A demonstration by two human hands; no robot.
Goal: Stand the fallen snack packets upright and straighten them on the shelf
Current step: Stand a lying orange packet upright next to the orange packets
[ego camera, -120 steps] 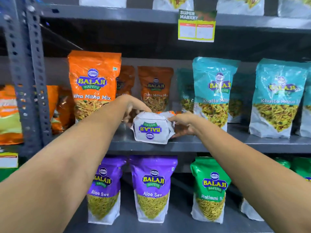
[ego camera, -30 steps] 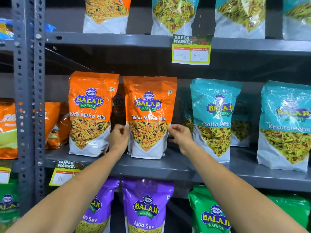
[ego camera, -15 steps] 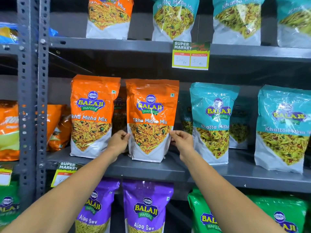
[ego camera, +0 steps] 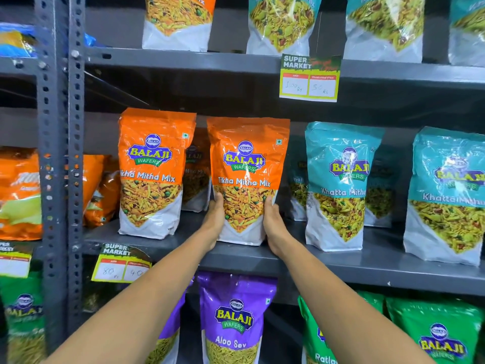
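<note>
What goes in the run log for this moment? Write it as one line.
hands: left and right clasp orange Tikha Mitha Mix packet | packet: upright, on middle shelf | step: straightening

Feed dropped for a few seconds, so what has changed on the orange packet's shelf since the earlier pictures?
The fallen orange Tikha Mitha Mix packet was lifted from lying flat to standing upright at the shelf front. The left hand and right hand slid lower and now clasp its sides. The neighbouring orange packet and teal packets stayed put.

Glossy plastic packet [ego camera: 246, 177]; matt grey metal shelf [ego camera: 341, 266].
</note>
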